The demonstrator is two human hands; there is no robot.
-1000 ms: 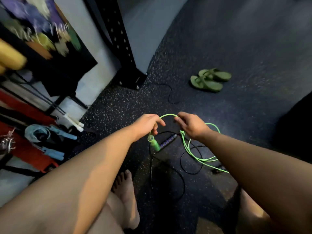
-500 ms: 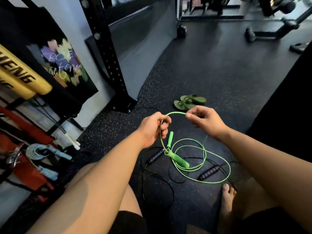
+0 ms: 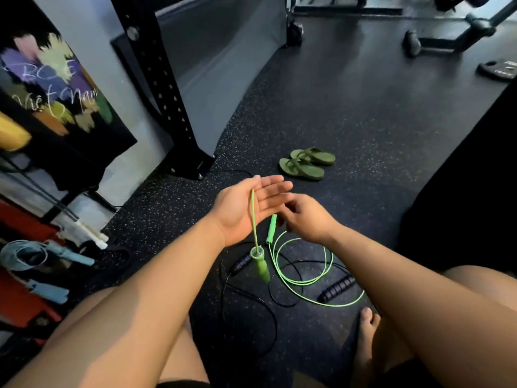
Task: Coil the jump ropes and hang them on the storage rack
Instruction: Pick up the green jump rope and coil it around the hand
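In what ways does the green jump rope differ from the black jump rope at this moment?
The green jump rope is bright with smooth handles; the black jump rope is dark with ribbed handles. The green one is partly lifted, its cord across the open left hand; the black one lies wholly on the floor. Both are uncoiled.

The left hand (image 3: 235, 217) is flat with its palm up. The green jump rope (image 3: 254, 214) lies across it, and one green handle (image 3: 260, 266) hangs below. The right hand (image 3: 306, 218) is just beside it with bent fingers, too blurry to tell if it holds the rope. A black jump rope (image 3: 335, 288) lies on the floor (image 3: 363, 121) under the hands, and green sandals (image 3: 306, 165) sit farther off.
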